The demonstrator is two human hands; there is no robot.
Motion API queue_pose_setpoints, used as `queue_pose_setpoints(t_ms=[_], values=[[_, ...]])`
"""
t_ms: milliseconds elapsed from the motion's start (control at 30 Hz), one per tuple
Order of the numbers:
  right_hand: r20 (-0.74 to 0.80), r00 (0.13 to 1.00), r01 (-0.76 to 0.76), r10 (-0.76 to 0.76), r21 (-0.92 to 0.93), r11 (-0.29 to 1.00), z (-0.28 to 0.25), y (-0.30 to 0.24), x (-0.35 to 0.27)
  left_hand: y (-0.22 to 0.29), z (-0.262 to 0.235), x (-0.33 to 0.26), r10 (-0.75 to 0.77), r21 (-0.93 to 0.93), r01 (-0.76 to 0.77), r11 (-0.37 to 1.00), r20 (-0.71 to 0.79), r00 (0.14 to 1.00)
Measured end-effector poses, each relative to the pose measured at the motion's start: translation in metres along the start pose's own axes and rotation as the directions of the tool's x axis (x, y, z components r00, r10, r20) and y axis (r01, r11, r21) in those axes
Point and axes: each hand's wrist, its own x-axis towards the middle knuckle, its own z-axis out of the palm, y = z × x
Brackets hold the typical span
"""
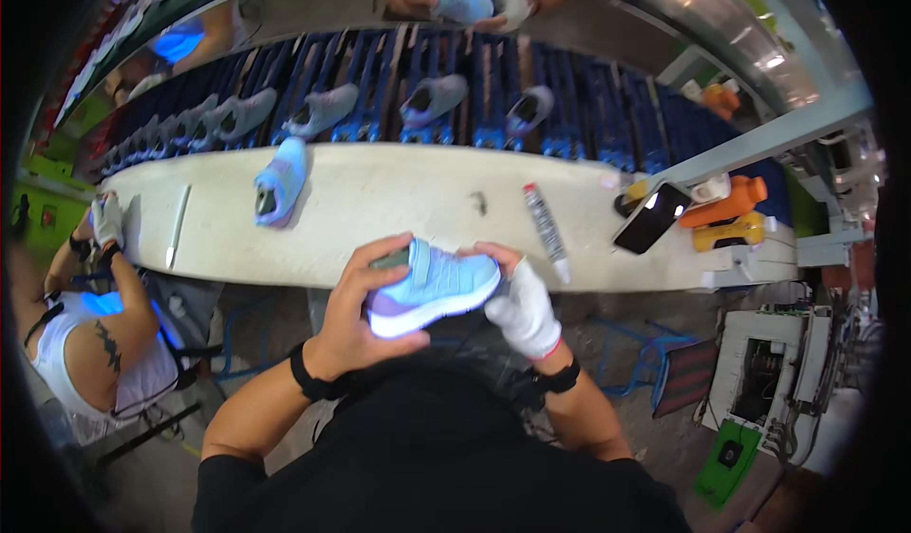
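A light blue sneaker [446,281] with a white sole and a lilac heel is between my hands, just in front of the table's near edge. My bare left hand [351,317] is wrapped round its heel end, fingers at the collar and thumb under the sole. At the toe end, my right hand [529,313] grips the shoe; it wears a white glove that leaves some fingertips bare. A second light blue sneaker [282,182] rests on the pale tabletop [380,191], farther off to the left.
Several sneakers [434,101] sit along a blue slatted conveyor [380,77] behind the table. A marker pen [546,231], a phone [653,218] and an orange bottle [726,203] lie to the right. A co-worker [100,343] sits at left; another person's hands hold a shoe [462,0] across the conveyor.
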Motion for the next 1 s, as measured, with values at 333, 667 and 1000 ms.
queue_pose_setpoints(t_ms=[333, 667, 1000], values=[[0.038, 0.122, 0.614, -0.992, -0.788, 0.046, -0.085, -0.279, 0.117, -0.061, 0.066, 0.218, -0.259, 0.222, 0.207, 0.953, 0.236, 0.937], [-0.021, 0.724, -0.298, -0.689, -0.911, -0.285, -0.106, -0.45, 0.276, -0.24, 0.182, 0.312, -0.622, 0.733, 0.322, 0.599, 0.173, 0.764], [-0.226, 0.704, -0.392, -0.673, -0.914, -0.102, -0.115, -0.458, 0.29, -0.133, 0.076, 0.241, -0.347, 0.118, 0.329, 0.937, 0.217, 0.912]])
